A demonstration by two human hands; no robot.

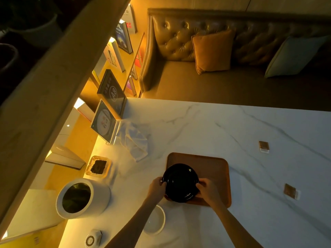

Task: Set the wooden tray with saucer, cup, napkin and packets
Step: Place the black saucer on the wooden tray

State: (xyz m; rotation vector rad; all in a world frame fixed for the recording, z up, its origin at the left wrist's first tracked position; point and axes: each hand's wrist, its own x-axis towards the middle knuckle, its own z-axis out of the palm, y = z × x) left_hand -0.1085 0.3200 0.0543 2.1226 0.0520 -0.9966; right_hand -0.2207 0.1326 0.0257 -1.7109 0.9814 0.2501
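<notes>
A black round saucer (180, 181) is over the near left part of the wooden tray (213, 169) on the marble table. My left hand (157, 187) grips its left rim and my right hand (207, 191) grips its right rim. Whether the saucer rests on the tray or hovers just above it, I cannot tell. A white cup (155, 221) stands near the table's front edge, partly hidden behind my left forearm. A crumpled white napkin (134, 140) lies to the upper left of the tray. Two brown packets (263, 146) (291, 191) lie to the right of the tray.
A white cylindrical pot with dark leaves (82, 197) stands at the left, an ashtray with dark grounds (98, 167) behind it. Acrylic sign stands (105, 120) line the table's left edge. A small hexagonal object (93, 239) sits at the near edge. A tufted sofa (232, 51) is beyond the table.
</notes>
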